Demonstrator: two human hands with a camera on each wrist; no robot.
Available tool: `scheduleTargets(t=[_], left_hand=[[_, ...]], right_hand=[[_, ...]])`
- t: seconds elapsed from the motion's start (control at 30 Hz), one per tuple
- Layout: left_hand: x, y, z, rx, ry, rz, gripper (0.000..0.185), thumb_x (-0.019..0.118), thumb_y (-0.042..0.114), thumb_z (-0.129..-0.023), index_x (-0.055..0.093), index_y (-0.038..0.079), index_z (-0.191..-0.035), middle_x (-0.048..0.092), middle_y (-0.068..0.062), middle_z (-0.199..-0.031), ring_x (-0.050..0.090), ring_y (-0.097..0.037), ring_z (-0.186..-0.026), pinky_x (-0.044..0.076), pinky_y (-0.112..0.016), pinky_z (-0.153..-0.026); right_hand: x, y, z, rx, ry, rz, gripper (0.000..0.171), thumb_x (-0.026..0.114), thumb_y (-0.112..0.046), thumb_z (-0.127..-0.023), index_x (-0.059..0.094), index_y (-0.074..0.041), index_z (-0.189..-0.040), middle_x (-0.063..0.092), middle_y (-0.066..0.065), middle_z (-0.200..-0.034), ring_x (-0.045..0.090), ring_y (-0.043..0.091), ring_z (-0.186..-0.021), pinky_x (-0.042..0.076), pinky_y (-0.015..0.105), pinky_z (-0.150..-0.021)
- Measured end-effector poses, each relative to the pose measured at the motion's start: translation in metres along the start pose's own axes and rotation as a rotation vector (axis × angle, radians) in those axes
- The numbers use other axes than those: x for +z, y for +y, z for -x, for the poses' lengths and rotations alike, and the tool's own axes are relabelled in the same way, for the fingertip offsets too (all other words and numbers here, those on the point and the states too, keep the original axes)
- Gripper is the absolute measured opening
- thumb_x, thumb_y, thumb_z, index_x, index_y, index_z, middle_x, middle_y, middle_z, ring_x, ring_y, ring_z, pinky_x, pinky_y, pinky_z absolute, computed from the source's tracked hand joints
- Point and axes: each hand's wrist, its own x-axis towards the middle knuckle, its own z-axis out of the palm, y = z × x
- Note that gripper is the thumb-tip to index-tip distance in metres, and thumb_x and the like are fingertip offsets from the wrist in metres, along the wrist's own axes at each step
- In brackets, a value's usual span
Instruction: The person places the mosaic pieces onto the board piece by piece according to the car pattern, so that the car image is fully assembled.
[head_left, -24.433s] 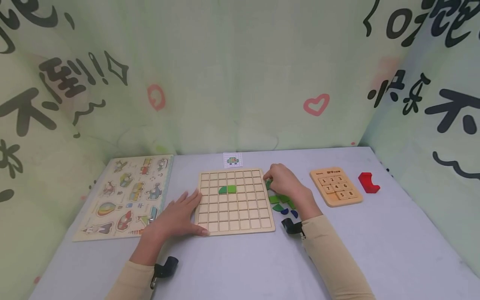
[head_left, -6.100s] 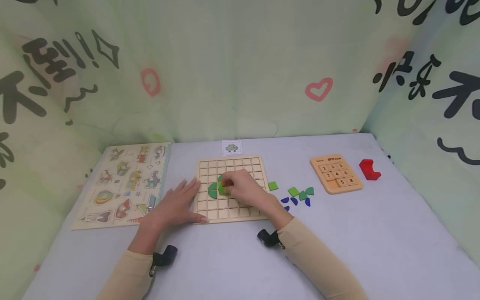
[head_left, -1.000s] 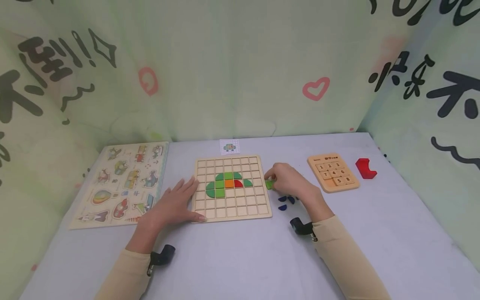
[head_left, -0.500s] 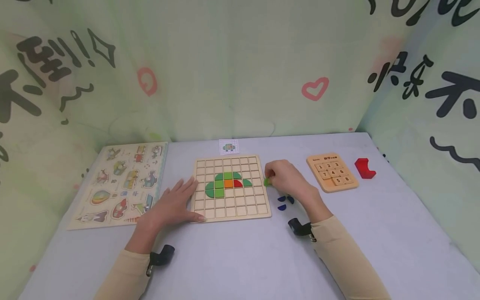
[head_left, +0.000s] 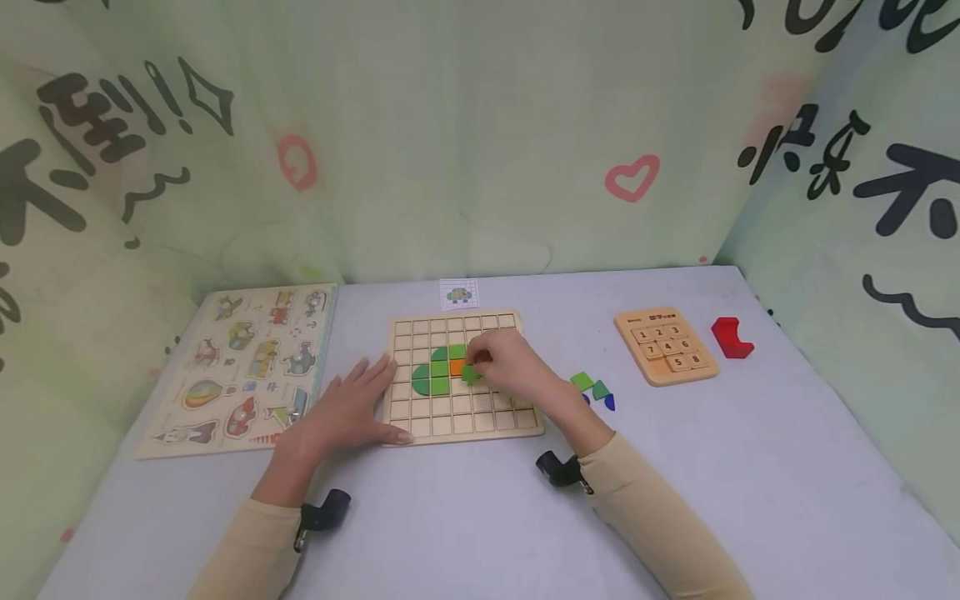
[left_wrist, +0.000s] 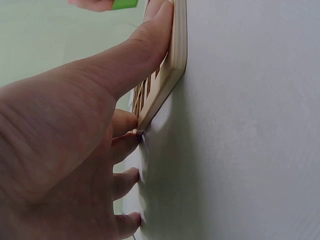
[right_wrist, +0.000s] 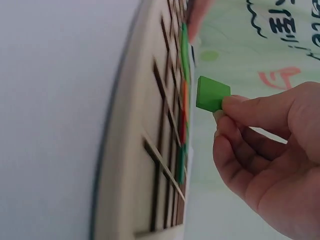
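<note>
A wooden grid board (head_left: 459,422) lies in the middle of the table. My left hand (head_left: 347,415) rests at its near left corner, fingers extended along the left edge and thumb (left_wrist: 150,42) on the front edge. Light green square tiles, dark green curved tiles (head_left: 420,387) and an orange square tile (head_left: 456,368) sit in its cells. My right hand (head_left: 516,364) pinches a green square tile (right_wrist: 213,93) between thumb and fingertips, raised over the board. In the head view this hand hides the red tile (right_wrist: 183,127), which the right wrist view shows in the grid.
Right of the board lie a loose green square (head_left: 582,381), a dark green tile (head_left: 601,390) and blue pieces (head_left: 609,402). A pattern card (head_left: 459,294) lies behind the board. A picture puzzle (head_left: 251,367) is left; a number puzzle (head_left: 666,346) and a red block (head_left: 731,337) are right.
Since the oldest frame, more green tiles, an orange one and a red one have been placed. In the last half second my right hand carried a green square leftward over the board. My left hand stayed.
</note>
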Motion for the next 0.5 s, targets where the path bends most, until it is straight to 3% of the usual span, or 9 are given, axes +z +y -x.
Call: scheduleTargets(t=[0.23, 0.37, 0.5], left_hand=[[0.002, -0.001, -0.001, -0.003, -0.004, -0.005, 0.121, 0.076, 0.069, -0.069, 0.021, 0.011, -0.159, 0.015, -0.01, -0.168, 0.011, -0.042, -0.154, 0.014, -0.07, -0.119], [0.002, 0.0, -0.001, -0.002, -0.005, -0.001, 0.121, 0.077, 0.068, -0.069, 0.021, 0.011, -0.159, 0.015, -0.01, -0.168, 0.01, -0.042, -0.154, 0.014, -0.069, -0.12], [0.001, 0.0, 0.0, -0.004, 0.002, 0.002, 0.12, 0.078, 0.067, -0.069, 0.022, 0.01, -0.159, 0.016, -0.01, -0.168, 0.011, -0.042, -0.154, 0.014, -0.069, -0.12]], right_hand=[[0.018, -0.007, -0.003, -0.006, -0.032, 0.013, 0.016, 0.063, 0.007, -0.088, 0.075, -0.004, -0.089, 0.073, 0.005, -0.089, 0.061, 0.015, -0.082, 0.054, 0.029, -0.075], [0.02, -0.008, -0.001, -0.023, -0.066, 0.054, 0.019, 0.064, 0.009, -0.086, 0.077, -0.003, -0.089, 0.072, 0.004, -0.092, 0.065, 0.016, -0.088, 0.057, 0.029, -0.079], [0.019, -0.01, 0.001, -0.062, -0.126, 0.084, 0.017, 0.068, 0.006, -0.084, 0.079, -0.006, -0.086, 0.067, 0.002, -0.089, 0.061, 0.014, -0.085, 0.055, 0.027, -0.078]])
